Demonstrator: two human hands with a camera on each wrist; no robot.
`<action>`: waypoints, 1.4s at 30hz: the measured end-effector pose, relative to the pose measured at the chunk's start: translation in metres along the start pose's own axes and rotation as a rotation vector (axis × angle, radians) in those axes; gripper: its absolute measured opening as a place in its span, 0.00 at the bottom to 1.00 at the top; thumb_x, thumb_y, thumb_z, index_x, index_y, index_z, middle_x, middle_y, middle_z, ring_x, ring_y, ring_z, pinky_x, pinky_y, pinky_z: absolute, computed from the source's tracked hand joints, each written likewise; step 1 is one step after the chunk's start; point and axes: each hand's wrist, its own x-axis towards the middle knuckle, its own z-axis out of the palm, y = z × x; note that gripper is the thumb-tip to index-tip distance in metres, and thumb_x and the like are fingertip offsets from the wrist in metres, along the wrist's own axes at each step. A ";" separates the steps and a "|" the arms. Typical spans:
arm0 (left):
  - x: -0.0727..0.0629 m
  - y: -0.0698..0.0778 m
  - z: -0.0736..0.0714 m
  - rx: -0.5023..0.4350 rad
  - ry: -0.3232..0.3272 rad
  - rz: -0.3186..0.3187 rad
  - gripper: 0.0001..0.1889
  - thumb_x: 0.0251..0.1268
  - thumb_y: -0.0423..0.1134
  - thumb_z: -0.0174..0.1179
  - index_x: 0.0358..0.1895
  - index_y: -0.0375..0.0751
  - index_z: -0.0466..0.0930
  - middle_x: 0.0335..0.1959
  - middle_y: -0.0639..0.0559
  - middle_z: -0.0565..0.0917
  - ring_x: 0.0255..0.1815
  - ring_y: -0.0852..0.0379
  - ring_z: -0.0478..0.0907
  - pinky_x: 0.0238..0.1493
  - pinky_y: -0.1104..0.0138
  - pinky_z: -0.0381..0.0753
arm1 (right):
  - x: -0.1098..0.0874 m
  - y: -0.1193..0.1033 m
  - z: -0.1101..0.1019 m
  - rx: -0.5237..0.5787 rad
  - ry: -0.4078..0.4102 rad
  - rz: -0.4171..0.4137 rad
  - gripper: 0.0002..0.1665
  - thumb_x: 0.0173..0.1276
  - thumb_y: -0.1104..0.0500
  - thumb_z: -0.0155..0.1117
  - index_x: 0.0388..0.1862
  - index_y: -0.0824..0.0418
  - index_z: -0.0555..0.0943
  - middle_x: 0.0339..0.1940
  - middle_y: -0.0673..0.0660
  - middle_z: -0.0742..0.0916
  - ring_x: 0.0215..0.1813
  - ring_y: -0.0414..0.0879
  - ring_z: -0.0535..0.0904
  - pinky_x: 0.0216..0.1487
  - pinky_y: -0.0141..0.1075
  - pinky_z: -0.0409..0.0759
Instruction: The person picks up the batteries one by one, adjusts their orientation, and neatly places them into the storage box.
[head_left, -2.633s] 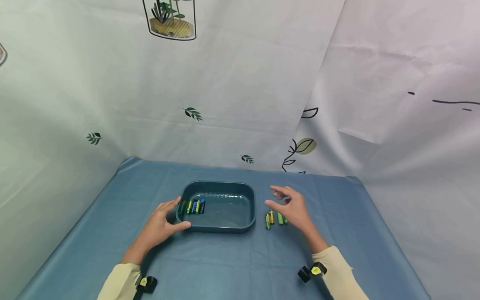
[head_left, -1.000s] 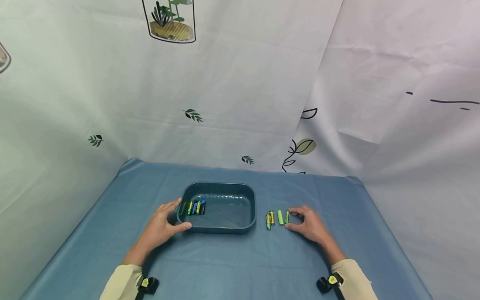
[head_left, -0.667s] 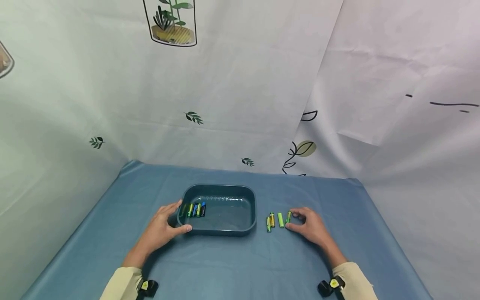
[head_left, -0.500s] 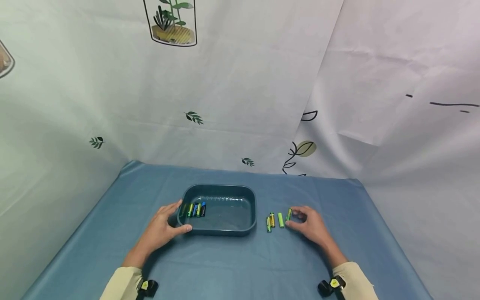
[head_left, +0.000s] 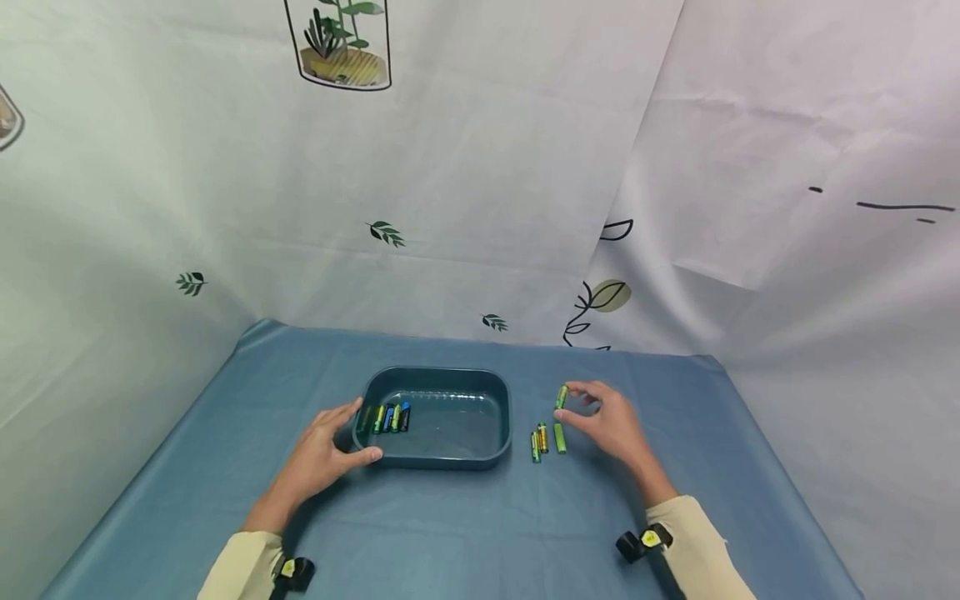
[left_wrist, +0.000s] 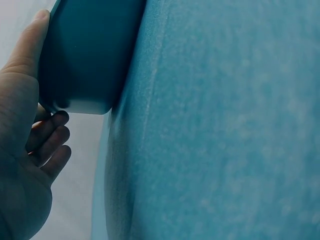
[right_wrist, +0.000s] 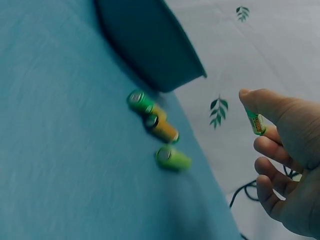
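Right hand (head_left: pixel 611 421) has lifted the pinched green battery (head_left: pixel 562 397) off the cloth.

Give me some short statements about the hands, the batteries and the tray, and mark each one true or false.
1. The right hand pinches a green battery in the air. True.
2. Three batteries lie on the cloth to the right of the tray. True.
3. The tray holds nothing. False: a row of batteries lies at its left end.
4. The left hand rests flat on the cloth, apart from the tray. False: it holds the tray's left corner, thumb on the near wall.
5. The tray is red. False: it is dark teal.
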 end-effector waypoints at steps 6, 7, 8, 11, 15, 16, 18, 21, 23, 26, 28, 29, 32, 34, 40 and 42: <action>0.000 0.000 0.001 0.005 0.002 -0.001 0.54 0.54 0.59 0.76 0.79 0.36 0.61 0.75 0.30 0.65 0.72 0.30 0.63 0.61 0.32 0.70 | 0.010 -0.019 0.003 0.039 0.000 -0.015 0.32 0.62 0.45 0.79 0.63 0.53 0.84 0.51 0.58 0.86 0.53 0.53 0.83 0.46 0.50 0.83; 0.000 -0.001 0.001 0.006 0.003 0.001 0.54 0.54 0.59 0.76 0.79 0.36 0.61 0.75 0.30 0.65 0.72 0.30 0.63 0.61 0.32 0.70 | 0.012 -0.022 0.003 0.045 0.000 -0.021 0.32 0.62 0.45 0.79 0.63 0.53 0.84 0.51 0.57 0.86 0.53 0.52 0.83 0.46 0.50 0.83; 0.000 -0.001 0.001 0.007 0.004 0.003 0.54 0.53 0.60 0.76 0.79 0.36 0.61 0.75 0.30 0.66 0.72 0.30 0.63 0.61 0.32 0.70 | 0.013 -0.025 0.004 0.051 -0.003 -0.030 0.32 0.62 0.45 0.79 0.63 0.53 0.84 0.51 0.58 0.86 0.53 0.52 0.83 0.46 0.50 0.83; -0.001 -0.001 0.002 0.008 0.006 0.010 0.54 0.53 0.61 0.76 0.79 0.36 0.62 0.75 0.30 0.66 0.72 0.30 0.64 0.61 0.32 0.70 | 0.018 -0.036 0.007 0.057 -0.010 -0.047 0.32 0.61 0.45 0.79 0.63 0.51 0.84 0.51 0.55 0.86 0.52 0.50 0.82 0.48 0.50 0.82; 0.000 -0.001 0.002 0.007 0.008 0.013 0.54 0.53 0.60 0.76 0.79 0.36 0.62 0.74 0.30 0.66 0.72 0.30 0.64 0.61 0.33 0.70 | 0.024 -0.050 0.014 0.060 -0.023 -0.064 0.31 0.61 0.45 0.80 0.63 0.50 0.84 0.51 0.53 0.86 0.52 0.50 0.82 0.48 0.49 0.82; 0.000 0.000 0.002 0.005 0.007 0.011 0.54 0.53 0.60 0.76 0.79 0.36 0.62 0.75 0.30 0.66 0.72 0.30 0.64 0.61 0.33 0.70 | 0.025 -0.053 0.016 0.061 -0.029 -0.068 0.31 0.61 0.45 0.80 0.63 0.49 0.84 0.51 0.52 0.86 0.52 0.50 0.82 0.48 0.49 0.82; 0.001 0.000 0.002 0.006 0.005 0.006 0.54 0.53 0.60 0.76 0.79 0.36 0.62 0.75 0.30 0.66 0.72 0.30 0.64 0.61 0.33 0.70 | 0.027 -0.059 0.020 0.072 -0.045 -0.075 0.31 0.61 0.45 0.79 0.63 0.49 0.84 0.52 0.53 0.86 0.53 0.53 0.82 0.49 0.49 0.81; 0.001 0.000 0.002 0.006 0.004 0.004 0.54 0.53 0.60 0.76 0.79 0.36 0.62 0.75 0.30 0.66 0.72 0.30 0.63 0.62 0.32 0.70 | 0.030 -0.067 0.027 0.092 -0.068 -0.082 0.30 0.62 0.46 0.79 0.63 0.48 0.84 0.53 0.53 0.85 0.54 0.56 0.82 0.49 0.49 0.81; 0.001 0.000 0.002 0.003 0.006 0.005 0.54 0.53 0.60 0.76 0.79 0.36 0.62 0.75 0.30 0.66 0.72 0.30 0.64 0.62 0.32 0.70 | 0.031 -0.073 0.030 0.111 -0.080 -0.087 0.30 0.62 0.46 0.79 0.63 0.48 0.84 0.53 0.55 0.85 0.55 0.57 0.81 0.49 0.49 0.81; 0.001 0.000 0.002 0.001 0.010 0.010 0.54 0.53 0.59 0.77 0.79 0.36 0.62 0.75 0.30 0.66 0.72 0.30 0.64 0.61 0.32 0.70 | 0.034 -0.081 0.036 0.124 -0.086 -0.098 0.30 0.62 0.46 0.79 0.63 0.48 0.84 0.53 0.54 0.85 0.54 0.55 0.82 0.48 0.48 0.81; 0.001 -0.001 0.002 0.001 0.014 0.013 0.54 0.53 0.59 0.77 0.78 0.35 0.62 0.75 0.30 0.66 0.72 0.30 0.64 0.61 0.32 0.70 | 0.036 -0.085 0.041 0.125 -0.088 -0.107 0.30 0.61 0.46 0.79 0.63 0.47 0.84 0.52 0.52 0.86 0.53 0.52 0.82 0.48 0.47 0.81; 0.001 -0.001 0.002 0.005 0.017 0.014 0.54 0.53 0.59 0.77 0.78 0.35 0.62 0.74 0.30 0.67 0.71 0.30 0.65 0.61 0.32 0.70 | 0.037 -0.087 0.043 0.124 -0.088 -0.112 0.30 0.61 0.45 0.79 0.63 0.47 0.84 0.52 0.51 0.86 0.52 0.50 0.82 0.47 0.46 0.81; 0.000 -0.002 0.003 0.010 0.020 0.014 0.54 0.53 0.58 0.77 0.78 0.35 0.62 0.74 0.30 0.67 0.71 0.30 0.65 0.61 0.33 0.70 | 0.039 -0.092 0.050 0.115 -0.094 -0.122 0.30 0.61 0.44 0.79 0.62 0.46 0.84 0.51 0.47 0.85 0.50 0.45 0.81 0.45 0.44 0.81; 0.001 -0.002 0.003 0.010 0.018 0.012 0.54 0.53 0.59 0.77 0.78 0.35 0.62 0.74 0.29 0.67 0.71 0.30 0.65 0.61 0.33 0.70 | 0.042 -0.095 0.055 0.119 -0.100 -0.131 0.29 0.61 0.45 0.79 0.62 0.46 0.84 0.51 0.47 0.85 0.49 0.44 0.81 0.45 0.43 0.81; 0.000 -0.002 0.002 0.003 0.020 0.013 0.54 0.53 0.61 0.76 0.79 0.36 0.62 0.75 0.29 0.66 0.72 0.30 0.64 0.61 0.32 0.70 | 0.048 -0.103 0.068 0.123 -0.120 -0.157 0.29 0.62 0.45 0.79 0.62 0.48 0.84 0.50 0.48 0.85 0.49 0.44 0.81 0.46 0.42 0.81; -0.001 -0.002 0.002 0.002 0.024 0.017 0.55 0.53 0.61 0.76 0.79 0.35 0.62 0.75 0.29 0.66 0.72 0.30 0.64 0.61 0.32 0.70 | 0.050 -0.104 0.073 0.118 -0.133 -0.166 0.29 0.62 0.45 0.78 0.62 0.48 0.84 0.50 0.48 0.85 0.49 0.44 0.80 0.46 0.42 0.81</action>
